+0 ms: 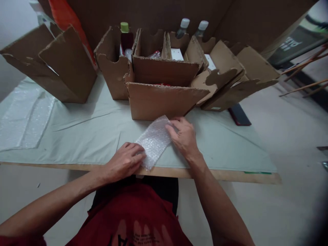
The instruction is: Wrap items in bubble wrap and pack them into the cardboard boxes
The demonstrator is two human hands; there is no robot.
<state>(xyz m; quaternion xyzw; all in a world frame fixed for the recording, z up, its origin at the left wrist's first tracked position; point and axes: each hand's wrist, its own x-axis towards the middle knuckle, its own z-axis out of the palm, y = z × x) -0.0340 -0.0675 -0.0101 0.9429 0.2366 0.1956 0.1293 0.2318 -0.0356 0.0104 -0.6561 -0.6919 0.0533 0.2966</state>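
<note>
Clear plastic bubble wrap, a small piece [155,140], lies aslant at the middle of the bench [220,152], its lower corner reaching the wooden near edge. The hands are apart, one at each end of it: the right hand [183,135] pinches its far right side between thumb and fingers, while the left hand [126,159] rests at the near left end, its curled fingers hiding whether they grip or only press.

The likeliest slip is over that near edge: if the left fingers lift or the right pulls unevenly, so light a piece could slide off towards the lap. Its far corner comes right up to the base of the front cardboard box [164,102]; a push away from the body could crumple the film there or shift the box.

The boxes stand close, some overlapping in view, so a knock might pass along to the right-hand box [238,85] and the dark flat object [239,114] beside it. That object sits at the bench's right edge and could fall. Wrinkles in the cloth [84,126] might also snag the film.
</note>
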